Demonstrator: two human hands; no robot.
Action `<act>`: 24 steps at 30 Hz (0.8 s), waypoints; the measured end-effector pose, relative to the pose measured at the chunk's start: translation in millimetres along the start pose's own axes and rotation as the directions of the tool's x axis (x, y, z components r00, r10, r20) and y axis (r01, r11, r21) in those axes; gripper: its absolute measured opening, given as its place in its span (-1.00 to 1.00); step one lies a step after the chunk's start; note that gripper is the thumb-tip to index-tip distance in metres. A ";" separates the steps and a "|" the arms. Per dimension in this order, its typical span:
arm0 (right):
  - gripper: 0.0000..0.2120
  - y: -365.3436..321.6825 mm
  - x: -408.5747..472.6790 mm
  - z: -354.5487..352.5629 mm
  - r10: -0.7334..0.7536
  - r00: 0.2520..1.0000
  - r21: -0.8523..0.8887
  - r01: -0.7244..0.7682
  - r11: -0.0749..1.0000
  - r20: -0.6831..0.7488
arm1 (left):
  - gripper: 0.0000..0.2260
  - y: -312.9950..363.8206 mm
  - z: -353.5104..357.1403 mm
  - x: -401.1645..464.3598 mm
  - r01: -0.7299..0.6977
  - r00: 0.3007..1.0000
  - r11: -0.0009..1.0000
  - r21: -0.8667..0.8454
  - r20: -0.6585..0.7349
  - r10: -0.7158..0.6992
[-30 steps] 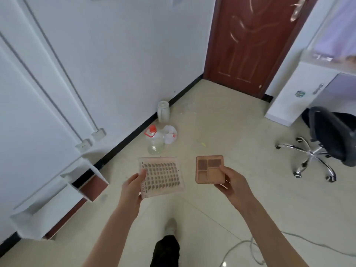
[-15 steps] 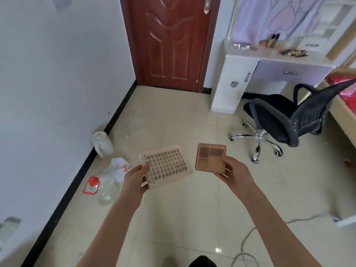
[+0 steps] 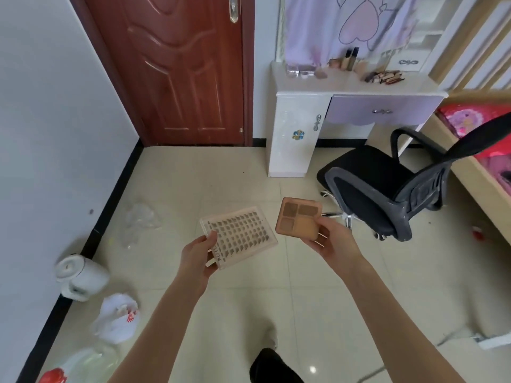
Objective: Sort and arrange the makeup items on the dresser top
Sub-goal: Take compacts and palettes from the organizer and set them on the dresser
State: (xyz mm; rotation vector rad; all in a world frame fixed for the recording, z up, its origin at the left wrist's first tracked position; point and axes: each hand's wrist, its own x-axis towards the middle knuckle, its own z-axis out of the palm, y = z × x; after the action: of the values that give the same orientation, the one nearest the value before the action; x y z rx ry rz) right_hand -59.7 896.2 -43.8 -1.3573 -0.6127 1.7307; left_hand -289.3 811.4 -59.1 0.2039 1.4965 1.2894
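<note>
The left hand (image 3: 197, 258) pinches the clear flat plastic case of dark lash clusters (image 3: 238, 235) at its near corner; the right hand (image 3: 333, 241) grips the square peach 4-pan eyeshadow palette (image 3: 299, 217), both carried over the floor (image 3: 210, 178). Keeping both level, walking round the black swivel chair (image 3: 387, 197), seems wise. The white table (image 3: 356, 88), its back edge lined with cosmetics (image 3: 384, 76), stands beside the red-brown door (image 3: 179, 64).

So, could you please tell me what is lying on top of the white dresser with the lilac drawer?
On the white dresser: a heap of brown makeup sticks, upright tubes, and small pots at the back. They are too small to identify, and anything behind them is hidden.
</note>
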 end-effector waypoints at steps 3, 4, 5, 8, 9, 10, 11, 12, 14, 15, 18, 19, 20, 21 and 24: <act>-0.90 -49.9 54.1 5.7 -0.030 1.000 -0.017 0.030 0.999 -0.001 | -0.82 31.6 49.0 43.7 -0.009 1.000 1.000 0.015 0.018 0.008; -0.90 -63.6 70.5 7.8 -0.034 0.999 -0.028 0.034 0.999 -0.005 | -0.82 41.2 62.6 58.0 -0.009 1.000 1.000 0.011 0.015 0.009; -0.90 -75.5 86.5 9.9 -0.033 0.999 -0.038 0.033 0.999 -0.013 | -0.83 50.0 75.2 72.5 -0.007 1.000 1.000 0.005 0.011 0.007; -0.90 -104.5 139.4 15.4 -0.020 0.999 -0.034 0.019 0.999 -0.031 | -0.83 74.0 111.8 118.3 -0.001 1.000 1.000 0.001 0.012 0.001; -0.89 -113.0 157.4 17.6 -0.017 0.999 -0.027 0.016 1.000 -0.039 | -0.83 81.5 123.2 134.5 0.000 1.000 1.000 0.000 0.014 0.000; -0.87 -121.1 176.9 20.0 -0.014 0.999 -0.024 0.013 1.000 -0.048 | -0.83 88.9 134.9 151.5 0.004 1.000 1.000 -0.002 0.017 -0.004; -0.86 -129.4 196.2 22.6 -0.012 0.998 -0.026 0.011 1.000 -0.059 | -0.82 96.2 146.2 168.8 0.008 1.000 1.000 -0.002 0.020 -0.008; -0.84 -137.8 215.6 25.8 -0.012 0.997 -0.031 0.010 0.999 -0.070 | -0.82 103.5 157.0 186.4 0.011 1.000 1.000 -0.004 0.023 -0.011; -0.82 -155.8 255.9 33.7 -0.016 0.997 -0.021 0.015 1.000 -0.079 | -0.83 119.5 178.1 224.7 0.020 0.999 1.000 -0.011 0.030 -0.019; -0.83 -165.4 277.4 38.4 -0.015 0.997 -0.010 0.014 1.000 -0.080 | -0.83 128.5 188.7 245.9 0.022 0.999 1.000 -0.009 0.033 -0.022; -0.90 -197.2 343.9 57.3 -0.013 0.997 0.013 0.014 1.000 -0.081 | -0.83 159.6 222.6 313.5 0.031 0.999 1.000 -0.002 0.035 -0.031; -0.91 -209.0 366.5 65.2 -0.015 0.996 0.021 0.017 1.000 -0.092 | -0.82 172.0 234.2 337.2 0.033 0.999 0.999 -0.002 0.033 -0.033; -0.91 -220.7 388.6 72.8 -0.016 0.994 0.035 0.020 0.999 -0.107 | -0.81 185.8 245.8 360.8 0.034 0.999 0.999 0.004 0.031 -0.034; -0.89 -232.0 409.0 80.3 -0.017 0.993 0.050 0.024 0.998 -0.120 | -0.79 200.2 257.2 382.9 0.033 0.999 0.999 0.017 0.029 -0.033; -0.89 -268.8 461.6 100.0 -0.023 0.993 0.076 0.032 0.997 -0.118 | -0.78 244.1 294.0 439.4 0.012 0.999 0.999 0.036 0.044 -0.014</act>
State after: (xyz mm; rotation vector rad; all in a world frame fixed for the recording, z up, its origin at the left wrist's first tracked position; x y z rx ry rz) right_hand -103.2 1437.8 -53.0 -1.3791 -0.4912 1.6236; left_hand -348.3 1390.5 -75.0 0.2445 1.4816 1.2411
